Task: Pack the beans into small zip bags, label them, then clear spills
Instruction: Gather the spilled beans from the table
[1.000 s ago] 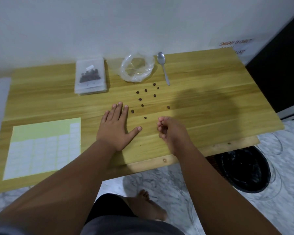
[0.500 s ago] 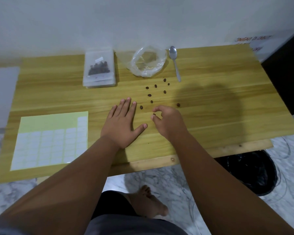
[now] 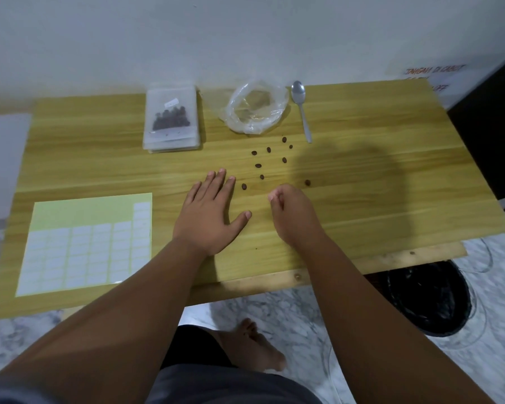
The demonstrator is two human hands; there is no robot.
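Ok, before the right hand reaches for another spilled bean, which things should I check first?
1. Right hand free: cannot tell; its fingers are curled, maybe pinching a bean.
2. Left hand out of the way: ok; flat on the table, apart from the nearest bean.
3. Spilled beans cleared: not ok; nine lie scattered.
4. Clear bag open: ok.
5. Top zip bag labelled: ok; sealed: cannot tell.
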